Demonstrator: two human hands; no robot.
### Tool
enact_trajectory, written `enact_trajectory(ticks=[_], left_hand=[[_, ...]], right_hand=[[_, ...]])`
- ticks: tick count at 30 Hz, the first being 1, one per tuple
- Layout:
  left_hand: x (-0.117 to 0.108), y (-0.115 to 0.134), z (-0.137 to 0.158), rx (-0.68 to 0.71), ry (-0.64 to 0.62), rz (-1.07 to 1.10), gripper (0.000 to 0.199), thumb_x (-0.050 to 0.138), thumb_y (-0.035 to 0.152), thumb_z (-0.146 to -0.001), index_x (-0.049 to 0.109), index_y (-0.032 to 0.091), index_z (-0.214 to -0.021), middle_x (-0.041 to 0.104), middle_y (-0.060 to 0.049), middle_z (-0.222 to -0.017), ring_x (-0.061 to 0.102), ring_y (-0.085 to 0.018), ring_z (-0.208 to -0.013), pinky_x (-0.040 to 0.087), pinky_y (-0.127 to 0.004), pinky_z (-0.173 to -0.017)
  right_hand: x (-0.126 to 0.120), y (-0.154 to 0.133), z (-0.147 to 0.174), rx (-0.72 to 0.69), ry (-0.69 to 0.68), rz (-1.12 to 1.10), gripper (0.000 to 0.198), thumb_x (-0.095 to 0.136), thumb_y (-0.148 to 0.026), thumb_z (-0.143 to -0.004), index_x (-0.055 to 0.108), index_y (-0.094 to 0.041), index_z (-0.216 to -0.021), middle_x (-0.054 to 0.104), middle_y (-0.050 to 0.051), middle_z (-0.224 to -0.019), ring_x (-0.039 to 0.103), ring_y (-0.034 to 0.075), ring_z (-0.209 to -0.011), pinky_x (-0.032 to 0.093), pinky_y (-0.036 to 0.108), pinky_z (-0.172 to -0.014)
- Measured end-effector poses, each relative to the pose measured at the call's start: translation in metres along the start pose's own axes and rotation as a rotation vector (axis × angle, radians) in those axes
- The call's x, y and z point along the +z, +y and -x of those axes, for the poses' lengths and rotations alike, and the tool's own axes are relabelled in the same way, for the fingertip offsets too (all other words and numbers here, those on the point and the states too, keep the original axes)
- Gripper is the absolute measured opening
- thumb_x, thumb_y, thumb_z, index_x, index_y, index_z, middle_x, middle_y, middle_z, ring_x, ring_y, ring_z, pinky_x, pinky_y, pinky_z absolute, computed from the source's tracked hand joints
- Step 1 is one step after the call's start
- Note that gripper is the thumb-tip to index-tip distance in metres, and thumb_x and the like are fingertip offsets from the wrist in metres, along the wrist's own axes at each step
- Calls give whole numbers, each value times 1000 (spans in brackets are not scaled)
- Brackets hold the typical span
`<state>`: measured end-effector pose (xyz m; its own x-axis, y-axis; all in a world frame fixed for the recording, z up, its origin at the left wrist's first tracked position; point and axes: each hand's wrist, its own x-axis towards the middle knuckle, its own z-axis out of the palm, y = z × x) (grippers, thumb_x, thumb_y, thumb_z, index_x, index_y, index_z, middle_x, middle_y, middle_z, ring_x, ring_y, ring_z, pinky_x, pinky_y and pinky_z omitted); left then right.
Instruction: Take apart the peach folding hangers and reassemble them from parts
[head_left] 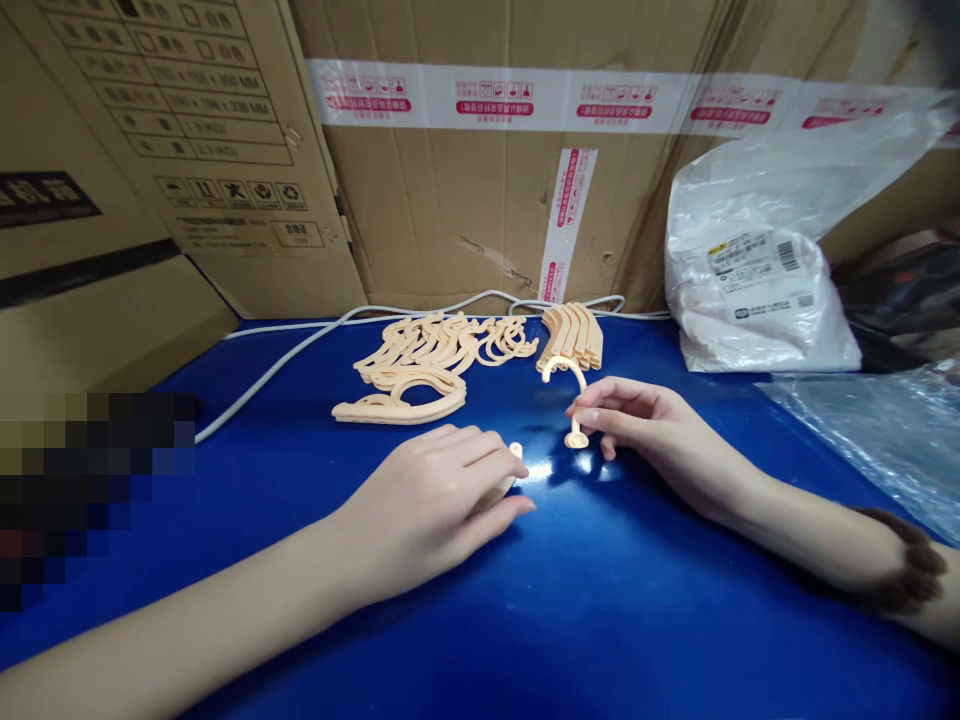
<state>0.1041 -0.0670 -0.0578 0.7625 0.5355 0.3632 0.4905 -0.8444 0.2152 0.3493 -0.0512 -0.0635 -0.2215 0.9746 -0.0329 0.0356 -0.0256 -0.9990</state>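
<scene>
My right hand (649, 425) pinches a beige plastic hanger hook (576, 439) between thumb and fingers. The curve of the hook points up and left, and its round flared base faces down, just above the blue surface. To its left, my left hand (442, 490) is curled palm-down around a beige plastic piece (516, 451). Only the rounded end of that piece shows past the fingers; my hand hides the rest. A gap separates the two held parts.
Behind my hands lie a heap of beige hooks (435, 342), a stack of curved hanger arms (574, 335) and assembled folding hangers (427, 408). A white cable (281, 375) runs along cardboard boxes (450, 200). On the right are a white plastic bag (757, 300) and clear film (870, 440).
</scene>
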Motion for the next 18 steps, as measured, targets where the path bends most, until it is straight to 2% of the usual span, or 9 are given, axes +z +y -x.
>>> enact_trajectory(ticks=[4, 6, 9, 13, 18], left_hand=[[3, -1, -1, -117, 60, -131, 28, 60, 44, -88, 57, 17, -95, 63, -4, -93, 58, -23, -87, 44, -35, -76], [3, -1, -3, -181, 23, -134, 33, 62, 50, -84, 54, 18, -86, 60, -3, -86, 55, -22, -81, 42, -34, -70], [2, 0, -4, -226, -58, -41, 33, 62, 48, -83, 49, 19, -77, 56, 1, -78, 50, -17, -72, 37, -29, -63], [0, 2, -6, -198, -105, 56, 25, 59, 36, -87, 47, 19, -74, 53, 3, -72, 47, -14, -68, 33, -26, -59], [-1, 3, -6, -107, -91, 7, 18, 54, 24, -86, 45, 19, -71, 51, 2, -70, 45, -14, -66, 33, -26, -59]], right_hand=[[1, 0, 1, -38, -57, 40, 26, 74, -35, -76, 71, -21, -97, 68, 1, -81, 61, 13, -73, 49, 23, -60], [3, -1, 2, -34, -99, 51, 27, 74, -34, -76, 71, -20, -100, 69, 1, -79, 63, 13, -73, 50, 25, -65], [3, -1, 3, -6, -136, 66, 27, 76, -34, -74, 72, -19, -96, 72, 2, -83, 64, 13, -73, 51, 28, -71], [2, 0, 3, 25, -132, 112, 27, 77, -37, -72, 75, -20, -92, 74, 3, -84, 64, 14, -72, 50, 29, -73], [2, 0, 2, 10, -120, 82, 25, 79, -37, -70, 76, -21, -89, 74, 3, -86, 63, 13, -71, 50, 29, -74]])
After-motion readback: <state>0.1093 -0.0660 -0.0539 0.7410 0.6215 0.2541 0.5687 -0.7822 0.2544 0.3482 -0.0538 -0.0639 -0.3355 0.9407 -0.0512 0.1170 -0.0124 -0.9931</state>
